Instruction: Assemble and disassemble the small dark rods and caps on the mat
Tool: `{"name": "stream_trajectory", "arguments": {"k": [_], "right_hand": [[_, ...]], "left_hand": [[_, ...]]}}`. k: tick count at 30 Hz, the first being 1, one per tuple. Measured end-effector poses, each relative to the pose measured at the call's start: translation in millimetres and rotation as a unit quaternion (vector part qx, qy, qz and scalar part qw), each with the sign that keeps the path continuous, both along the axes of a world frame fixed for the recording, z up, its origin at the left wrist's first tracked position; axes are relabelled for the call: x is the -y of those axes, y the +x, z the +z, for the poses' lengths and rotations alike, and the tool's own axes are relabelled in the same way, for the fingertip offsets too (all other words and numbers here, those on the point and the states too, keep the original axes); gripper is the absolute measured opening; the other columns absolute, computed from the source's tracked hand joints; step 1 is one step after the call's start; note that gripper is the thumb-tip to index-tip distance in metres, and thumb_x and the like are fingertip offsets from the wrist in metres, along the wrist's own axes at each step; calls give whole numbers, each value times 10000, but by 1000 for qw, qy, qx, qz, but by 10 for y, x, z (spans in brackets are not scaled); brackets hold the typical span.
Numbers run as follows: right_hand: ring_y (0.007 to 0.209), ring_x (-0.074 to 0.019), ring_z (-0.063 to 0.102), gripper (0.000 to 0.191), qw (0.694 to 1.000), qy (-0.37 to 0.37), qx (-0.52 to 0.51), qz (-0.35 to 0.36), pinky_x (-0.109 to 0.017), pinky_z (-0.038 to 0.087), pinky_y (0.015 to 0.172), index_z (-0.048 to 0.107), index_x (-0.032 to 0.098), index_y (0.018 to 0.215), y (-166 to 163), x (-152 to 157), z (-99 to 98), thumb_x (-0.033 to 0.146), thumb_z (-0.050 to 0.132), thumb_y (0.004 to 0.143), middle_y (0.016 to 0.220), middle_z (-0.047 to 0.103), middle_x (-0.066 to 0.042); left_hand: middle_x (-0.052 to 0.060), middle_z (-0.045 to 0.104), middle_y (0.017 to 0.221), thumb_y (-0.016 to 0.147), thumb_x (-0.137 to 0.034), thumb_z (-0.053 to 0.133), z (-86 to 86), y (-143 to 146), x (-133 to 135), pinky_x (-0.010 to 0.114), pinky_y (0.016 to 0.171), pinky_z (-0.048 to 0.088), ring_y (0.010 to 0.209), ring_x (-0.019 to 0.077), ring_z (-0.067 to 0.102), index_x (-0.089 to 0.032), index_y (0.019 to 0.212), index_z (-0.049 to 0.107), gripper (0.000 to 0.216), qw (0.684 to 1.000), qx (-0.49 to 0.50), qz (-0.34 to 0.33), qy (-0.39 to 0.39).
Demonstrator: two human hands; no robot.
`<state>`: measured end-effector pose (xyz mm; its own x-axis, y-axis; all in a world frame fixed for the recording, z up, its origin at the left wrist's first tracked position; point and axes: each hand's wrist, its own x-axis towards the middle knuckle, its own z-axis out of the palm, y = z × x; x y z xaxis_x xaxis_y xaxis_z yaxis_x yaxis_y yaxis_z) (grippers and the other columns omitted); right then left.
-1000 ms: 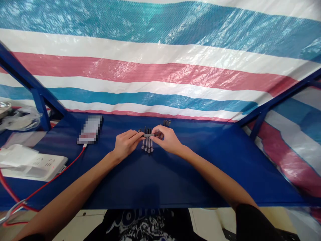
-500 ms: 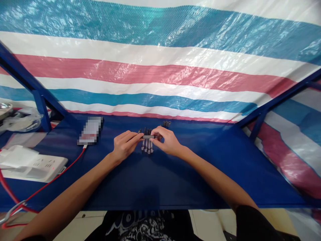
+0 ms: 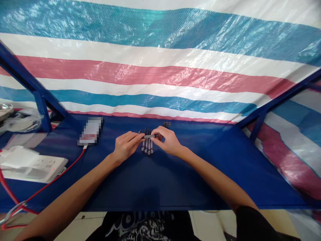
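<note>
A slim grey pen (image 3: 149, 136) with dark ends lies crosswise between my two hands, just above the table. My left hand (image 3: 126, 144) pinches its left end between thumb and fingers. At the other end, my right hand (image 3: 166, 140) grips the dark tip with thumb and forefinger. Below the pen, several similar pens (image 3: 147, 147) lie side by side, pointing away from me. Short dark grey tubes (image 3: 167, 124) sit just beyond my right hand. My fingers partly hide both ends of the held pen.
The blue table (image 3: 160, 184) spreads around my hands. A phone (image 3: 90, 131), blurred out, lies at left on a red cable (image 3: 72, 164). A white power strip (image 3: 47, 164) stands further left. Blue frame bars (image 3: 260, 117) and a striped sheet (image 3: 160, 77) enclose the back.
Both hands still hold the pen in nearly the same place. My left hand has shifted very slightly to the right, and the pen tilts a little more.
</note>
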<state>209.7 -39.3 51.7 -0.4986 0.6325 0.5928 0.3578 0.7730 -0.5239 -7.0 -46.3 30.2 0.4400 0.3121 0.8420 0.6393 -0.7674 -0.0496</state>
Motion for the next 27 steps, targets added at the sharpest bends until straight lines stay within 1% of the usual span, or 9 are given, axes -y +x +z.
{"name": "stream_trajectory", "arguments": {"k": [5,13,20,24,27], "right_hand": [[653,-113,548,189,1000,19,17,18,-258,488,650,618,173,1034,-10,3,-12,289,512,930,862,603,-49],[744,-137,591,251,998,33,51,30,-273,507,713,620,174,1112,-10,27,-35,246,430,965,884,634,-60],[777,-148,613,223,995,38,76,50,-271,504,724,621,156,1065,22,23,-2,236,447,952,909,670,-76],[781,-145,626,204,997,26,66,23,-258,497,728,622,164,1044,11,11,-14,266,476,943,915,686,-69],[753,-141,633,185,998,12,57,-10,-247,486,711,643,168,964,10,-17,-54,284,502,936,871,696,-58]], "left_hand": [[33,700,815,854,-170,633,-20,-4,4,242,653,496,681,122,601,-184,1070,633,217,1000,-1,-5,10],[41,708,833,848,-175,644,-31,-7,5,252,670,514,704,132,616,-173,1078,629,230,1000,3,-19,3],[35,706,809,863,-191,629,-56,14,15,239,646,504,668,120,600,-165,1068,635,206,999,0,-33,-17],[38,711,831,877,-218,615,-62,15,-1,238,666,502,687,120,614,-168,1042,644,175,999,3,-25,-36],[27,705,785,900,-253,583,-60,19,-5,231,638,485,655,113,608,-170,1005,653,151,999,-8,-14,-49]]}}
